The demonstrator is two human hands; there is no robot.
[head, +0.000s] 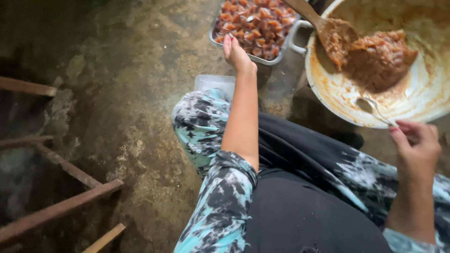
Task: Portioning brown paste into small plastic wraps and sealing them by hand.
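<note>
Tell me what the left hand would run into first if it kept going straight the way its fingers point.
Most likely the metal tray of wrapped reddish-brown pieces. The left hand points up the picture, its fingertips already at the tray's near edge. Whether they touch the pieces or hover just above is unclear from this single view.

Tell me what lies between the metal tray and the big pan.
Only the pan's loop handle and bare floor separate it from the tray, per the head view.
</note>
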